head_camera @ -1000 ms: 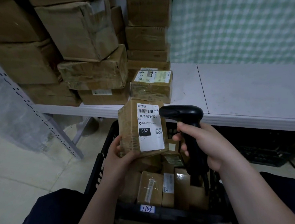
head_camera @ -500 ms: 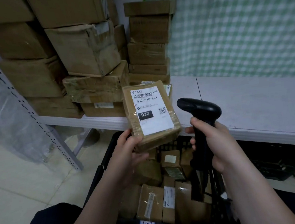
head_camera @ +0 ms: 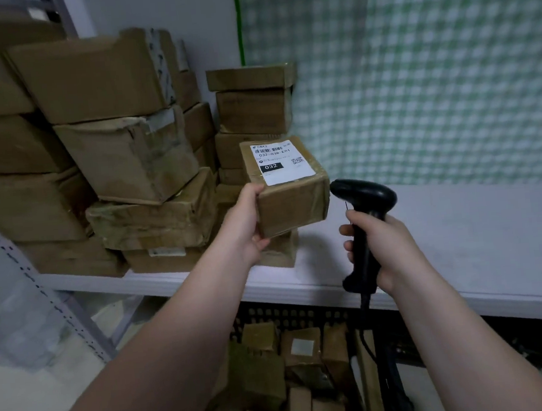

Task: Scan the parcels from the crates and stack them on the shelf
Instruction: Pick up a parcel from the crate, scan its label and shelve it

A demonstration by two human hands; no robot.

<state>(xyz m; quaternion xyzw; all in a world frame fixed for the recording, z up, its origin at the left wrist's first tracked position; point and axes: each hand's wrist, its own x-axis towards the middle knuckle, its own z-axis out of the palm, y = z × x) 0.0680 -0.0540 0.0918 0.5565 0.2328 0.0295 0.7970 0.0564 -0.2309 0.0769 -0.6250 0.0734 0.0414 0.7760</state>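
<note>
Labelled parcel held above the shelf, beside the stacked boxes.

The parcel (head_camera: 289, 184), white label up, is clasped at its left side by the left hand (head_camera: 245, 230), over a parcel on the shelf (head_camera: 460, 242). The right hand (head_camera: 383, 248) is wrapped round the black scanner (head_camera: 362, 211), just right of it. Below, more parcels fill the black crate (head_camera: 291, 314).
</note>
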